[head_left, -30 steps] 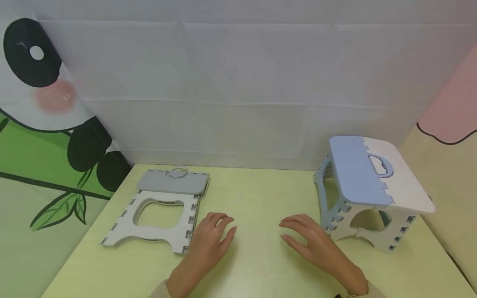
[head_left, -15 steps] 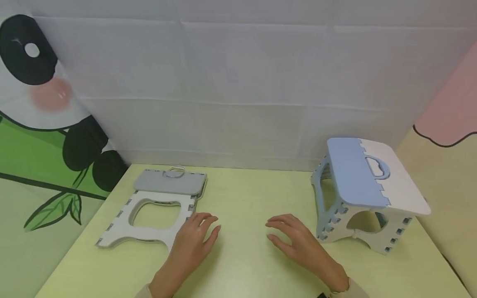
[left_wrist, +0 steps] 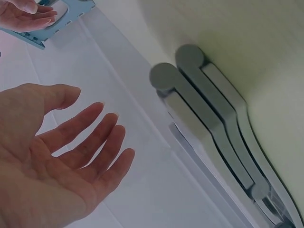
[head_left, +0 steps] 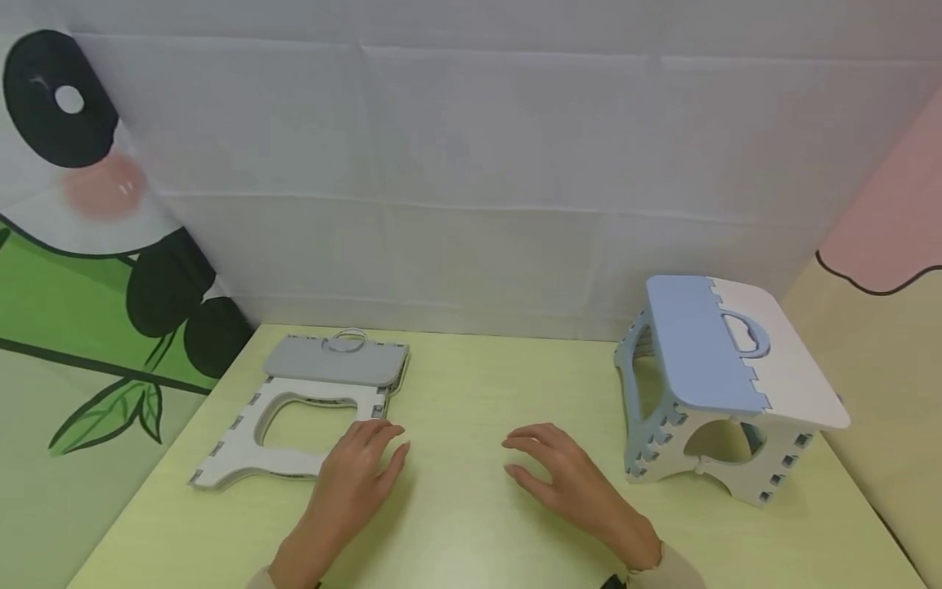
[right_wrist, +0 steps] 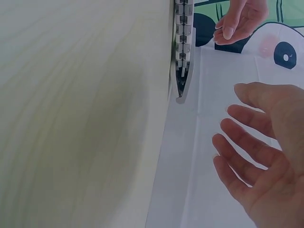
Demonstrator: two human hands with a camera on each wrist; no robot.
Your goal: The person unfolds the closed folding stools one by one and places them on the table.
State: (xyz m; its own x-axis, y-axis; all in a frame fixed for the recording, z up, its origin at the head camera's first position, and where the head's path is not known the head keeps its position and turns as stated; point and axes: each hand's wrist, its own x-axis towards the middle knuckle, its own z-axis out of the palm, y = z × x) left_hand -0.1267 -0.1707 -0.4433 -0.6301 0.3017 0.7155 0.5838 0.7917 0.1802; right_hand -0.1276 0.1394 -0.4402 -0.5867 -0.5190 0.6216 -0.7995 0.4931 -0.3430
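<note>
Hovering over the pale table [head_left: 456, 401], both hands, between two stools.
We note the left hand [head_left: 355, 468] beside the folded grey-and-white stool [head_left: 312, 360], overlapping its near corner in the head view; from the left wrist we see a gap between them. Fingers loosely bent and spread, palm bare. The right hand [head_left: 570, 478] lies nearest the blue-and-white stool [head_left: 699, 343], well apart from the other hand, its fingers likewise relaxed and separated. We log the folded stool flat at left, grey panel farthest from us, white leg frame toward us; the other stands upright at right, blue handle at its top seam. Behind, we see a creased white cloth [head_left: 471, 164] and, at left, a cartoon print [head_left: 59, 98].
</note>
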